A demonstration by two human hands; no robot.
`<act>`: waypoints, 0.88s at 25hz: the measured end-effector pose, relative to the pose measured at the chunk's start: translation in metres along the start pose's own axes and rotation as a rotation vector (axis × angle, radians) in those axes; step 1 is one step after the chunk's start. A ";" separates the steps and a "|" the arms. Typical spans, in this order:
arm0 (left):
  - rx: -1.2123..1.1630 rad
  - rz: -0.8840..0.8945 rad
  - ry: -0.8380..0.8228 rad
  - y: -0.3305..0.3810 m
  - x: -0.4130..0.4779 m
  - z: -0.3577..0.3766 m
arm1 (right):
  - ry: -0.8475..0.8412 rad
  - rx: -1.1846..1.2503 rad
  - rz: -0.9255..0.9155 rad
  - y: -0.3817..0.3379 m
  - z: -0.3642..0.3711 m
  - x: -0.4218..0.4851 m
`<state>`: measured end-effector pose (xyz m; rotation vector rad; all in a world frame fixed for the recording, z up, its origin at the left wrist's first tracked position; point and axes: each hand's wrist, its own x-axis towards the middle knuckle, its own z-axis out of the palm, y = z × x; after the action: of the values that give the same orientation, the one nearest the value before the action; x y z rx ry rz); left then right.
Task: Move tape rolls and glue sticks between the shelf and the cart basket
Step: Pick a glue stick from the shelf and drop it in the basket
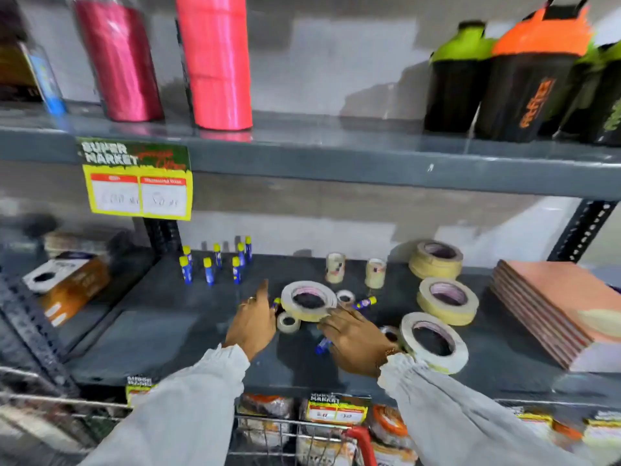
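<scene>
On the dark shelf [174, 331] several blue glue sticks with yellow caps [208, 269] stand upright at the back left. Loose glue sticks lie flat: one [364, 302] behind my right hand, another [323, 345] under it. Beige tape rolls lie across the shelf: a large roll [307, 300] between my hands, a small roll [288, 322] beside my left hand, more large rolls [433, 341] [448, 299] [436, 258] to the right. My left hand [253, 319] is spread beside the large roll. My right hand [353, 338] rests fingers on that roll's near rim.
Two small upright tape rolls [355, 270] stand at the back. A stack of reddish notebooks [551, 307] fills the shelf's right end. A boxed item [67, 280] lies at the left. The wire cart basket [295, 438] with a red handle sits below. Bottles and pink rolls stand on the upper shelf.
</scene>
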<state>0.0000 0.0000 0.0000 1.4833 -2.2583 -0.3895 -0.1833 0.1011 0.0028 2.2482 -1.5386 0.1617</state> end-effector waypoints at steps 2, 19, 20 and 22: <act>-0.042 -0.101 -0.075 0.000 0.016 0.018 | -0.101 0.011 -0.022 0.006 0.020 0.005; -0.095 -0.065 0.076 -0.028 -0.039 0.032 | 0.281 0.324 -0.343 -0.120 0.063 -0.025; -0.191 -0.004 0.167 -0.038 -0.065 0.037 | 0.216 0.352 -0.393 -0.137 0.072 -0.039; -0.225 0.146 0.248 -0.056 -0.118 0.053 | -0.008 0.382 -0.345 -0.171 0.096 -0.069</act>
<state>0.0611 0.0866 -0.0932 1.1766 -2.0367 -0.3785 -0.0661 0.1756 -0.1517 2.7736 -1.1734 0.3713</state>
